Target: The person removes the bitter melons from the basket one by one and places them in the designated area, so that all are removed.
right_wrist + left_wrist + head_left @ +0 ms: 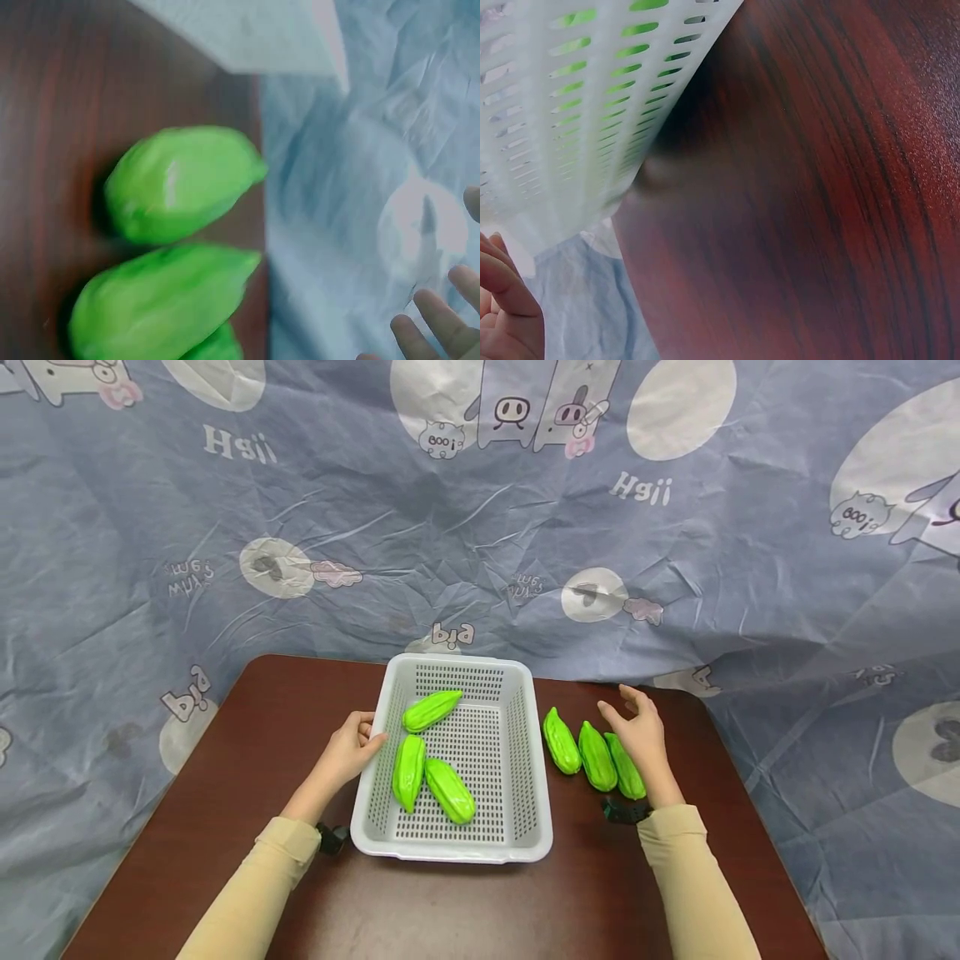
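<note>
A light grey plastic basket (522,760) with slotted walls holds three bright green, ridged gourds that look like bitter melons: one at the back (432,711), one at the left (408,774) and one in front (450,791). My left hand (349,750) grips the basket's left rim, thumb on top and fingers bent outside the wall. Right of the basket lie three more such gourds: a near one (562,743), a middle one (597,758) and a far-right one (624,768), partly covered by my right hand (642,733). That hand hovers with fingers spread and holds nothing.
The dark red-brown wooden table (450,910) has rounded back corners. Directly behind it hangs a wrinkled blue-grey printed cloth (465,535). Dark straps (626,811) circle the wrists.
</note>
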Motion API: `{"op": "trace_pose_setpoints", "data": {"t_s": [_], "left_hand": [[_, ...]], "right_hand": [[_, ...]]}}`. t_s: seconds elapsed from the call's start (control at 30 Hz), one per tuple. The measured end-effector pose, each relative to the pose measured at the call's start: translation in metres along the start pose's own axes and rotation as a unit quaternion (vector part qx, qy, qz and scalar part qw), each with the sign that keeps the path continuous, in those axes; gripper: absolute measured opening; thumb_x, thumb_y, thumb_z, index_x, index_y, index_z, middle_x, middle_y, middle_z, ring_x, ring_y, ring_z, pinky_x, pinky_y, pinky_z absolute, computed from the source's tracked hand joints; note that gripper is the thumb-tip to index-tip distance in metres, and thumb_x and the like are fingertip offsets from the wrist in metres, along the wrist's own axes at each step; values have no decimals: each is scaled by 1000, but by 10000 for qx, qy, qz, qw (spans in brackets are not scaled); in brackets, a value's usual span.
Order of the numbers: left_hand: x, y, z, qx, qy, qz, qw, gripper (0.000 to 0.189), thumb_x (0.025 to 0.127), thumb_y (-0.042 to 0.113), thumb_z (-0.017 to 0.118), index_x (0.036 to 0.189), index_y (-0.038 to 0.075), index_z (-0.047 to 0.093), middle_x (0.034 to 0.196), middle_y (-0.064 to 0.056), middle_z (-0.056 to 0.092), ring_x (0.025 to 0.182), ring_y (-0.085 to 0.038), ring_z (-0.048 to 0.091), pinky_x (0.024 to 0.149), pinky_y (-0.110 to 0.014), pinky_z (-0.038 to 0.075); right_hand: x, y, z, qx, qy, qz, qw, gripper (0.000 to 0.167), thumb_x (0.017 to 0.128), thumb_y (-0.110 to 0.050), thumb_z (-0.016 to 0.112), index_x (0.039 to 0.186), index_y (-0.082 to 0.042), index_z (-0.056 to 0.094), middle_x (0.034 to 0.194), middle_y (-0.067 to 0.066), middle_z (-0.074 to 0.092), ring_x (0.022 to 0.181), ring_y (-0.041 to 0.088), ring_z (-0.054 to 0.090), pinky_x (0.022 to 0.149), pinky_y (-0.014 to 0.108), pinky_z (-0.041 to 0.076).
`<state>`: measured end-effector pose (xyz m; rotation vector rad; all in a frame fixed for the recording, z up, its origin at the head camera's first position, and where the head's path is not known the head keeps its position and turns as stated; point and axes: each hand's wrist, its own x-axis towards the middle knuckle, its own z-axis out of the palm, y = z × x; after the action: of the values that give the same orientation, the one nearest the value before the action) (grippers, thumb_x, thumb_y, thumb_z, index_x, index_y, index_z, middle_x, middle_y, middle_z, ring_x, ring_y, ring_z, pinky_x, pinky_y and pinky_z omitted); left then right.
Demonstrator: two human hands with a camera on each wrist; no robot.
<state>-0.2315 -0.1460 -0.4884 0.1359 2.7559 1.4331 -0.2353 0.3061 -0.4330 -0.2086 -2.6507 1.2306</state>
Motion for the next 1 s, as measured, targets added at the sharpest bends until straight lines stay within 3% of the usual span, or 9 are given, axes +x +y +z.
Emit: {"op": "trace_pose_setpoints", "data": {"t_s": [0.3, 0.53, 1.0], "left_hand": [[0, -1, -1, -111, -20, -105, 9999, 50, 98, 18, 62, 139, -1, 42, 104, -16, 59, 85, -22, 62, 73, -36, 57], [-1, 0, -1, -383, -37, -199, 9991, 49, 97, 17, 63, 138, 0, 43, 104, -16, 59, 84, -22, 62, 73, -35, 56], [2, -2, -1, -659, -40, -373, 9971, 49, 97, 16, 64, 139, 0, 43, 104, -15, 59, 83, -19, 62, 72, -32, 56]], "right_hand": [[0, -48, 14, 380, -224, -616, 9971, 64, 95, -36, 66, 148, -8, 42, 150, 15, 43, 139, 34, 38, 112, 52, 35], [-8, -79, 28, 628, -584, -843, 9927, 63, 94, -35, 68, 147, -11, 44, 150, 11, 43, 140, 30, 39, 113, 49, 35], [-24, -123, 81, 301, -1429, -1151, 9826, 64, 89, -31, 73, 145, -13, 48, 146, 10, 48, 137, 30, 43, 111, 49, 38]]}}
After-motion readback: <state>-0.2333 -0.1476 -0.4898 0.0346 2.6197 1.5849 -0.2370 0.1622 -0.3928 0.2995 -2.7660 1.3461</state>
